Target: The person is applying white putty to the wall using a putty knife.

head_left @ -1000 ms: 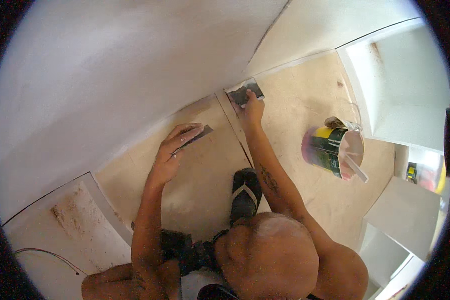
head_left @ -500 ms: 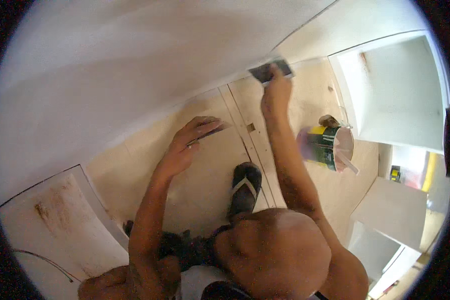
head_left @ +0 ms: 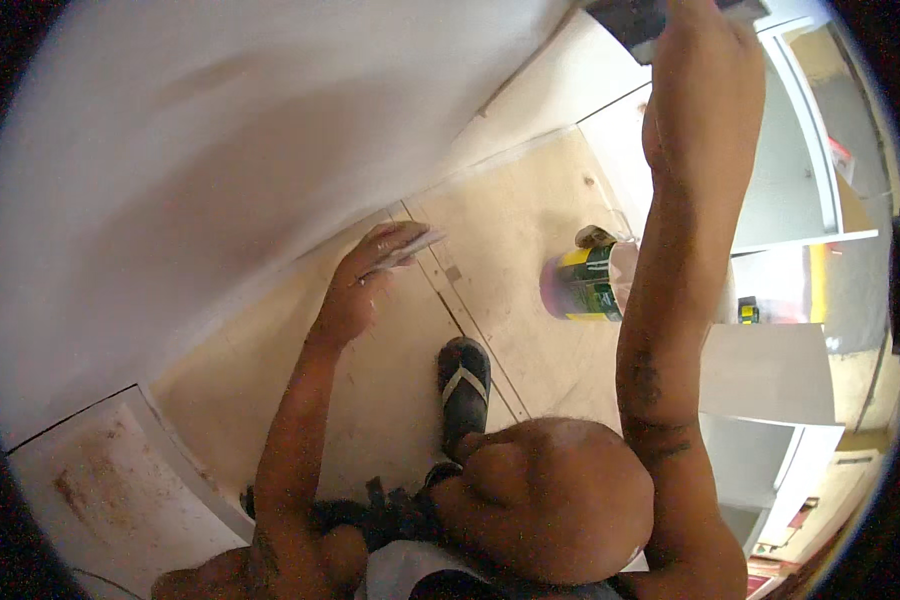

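Note:
My right hand (head_left: 705,70) is raised high at the top right, closed around a wide, dark filling knife (head_left: 627,28). Its blade lies at the pale wall (head_left: 260,130), close to a long seam line; whether it touches cannot be told. Lower and to the left, my left hand (head_left: 362,280) pinches a thin flat scraper (head_left: 410,250) smeared with whitish paste, held apart from the wall. Beyond my right forearm stands a green, yellow and purple bucket (head_left: 582,283), partly hidden by that arm.
A worn board floor (head_left: 490,240) with a dark joint lies below. My sandalled foot (head_left: 464,390) rests on it, my bent knee (head_left: 560,500) nearer. White box-like cabinets (head_left: 760,375) stand at right; a stained white panel (head_left: 110,480) is at lower left.
My right hand has swept up and to the right along the wall with the filling knife. My left hand stays nearly in place, its scraper turned to show whitish paste. The view has shifted.

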A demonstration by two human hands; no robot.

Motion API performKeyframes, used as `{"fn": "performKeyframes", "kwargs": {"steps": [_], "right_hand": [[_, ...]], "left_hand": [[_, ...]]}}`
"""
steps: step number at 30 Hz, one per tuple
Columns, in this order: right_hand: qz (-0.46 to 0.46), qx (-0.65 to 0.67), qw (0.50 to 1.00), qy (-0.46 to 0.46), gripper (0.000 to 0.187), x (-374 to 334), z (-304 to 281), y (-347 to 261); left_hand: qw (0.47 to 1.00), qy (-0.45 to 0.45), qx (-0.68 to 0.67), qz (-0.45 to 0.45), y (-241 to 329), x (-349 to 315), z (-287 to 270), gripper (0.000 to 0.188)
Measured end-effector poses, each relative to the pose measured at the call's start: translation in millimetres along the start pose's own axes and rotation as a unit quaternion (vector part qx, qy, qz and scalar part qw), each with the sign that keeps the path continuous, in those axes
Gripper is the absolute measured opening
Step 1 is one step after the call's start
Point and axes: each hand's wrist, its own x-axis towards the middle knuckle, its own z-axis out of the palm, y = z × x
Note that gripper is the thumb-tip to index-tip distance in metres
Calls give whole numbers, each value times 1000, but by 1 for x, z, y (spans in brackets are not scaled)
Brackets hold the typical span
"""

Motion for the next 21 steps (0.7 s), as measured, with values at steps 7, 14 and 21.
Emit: {"fn": "performKeyframes", "kwargs": {"steps": [7, 14, 21], "right_hand": [[8, 175, 984, 38, 17, -39, -2, 49], [-300, 331, 850, -278, 35, -122, -4, 139], [-177, 92, 896, -396, 44, -175, 36, 251]], "left_hand": [[872, 155, -420, -196, 39, 14, 33, 32], [798, 189, -498, -282, 66, 34, 73, 30], [912, 129, -324, -217, 48, 23, 89, 39]]}}
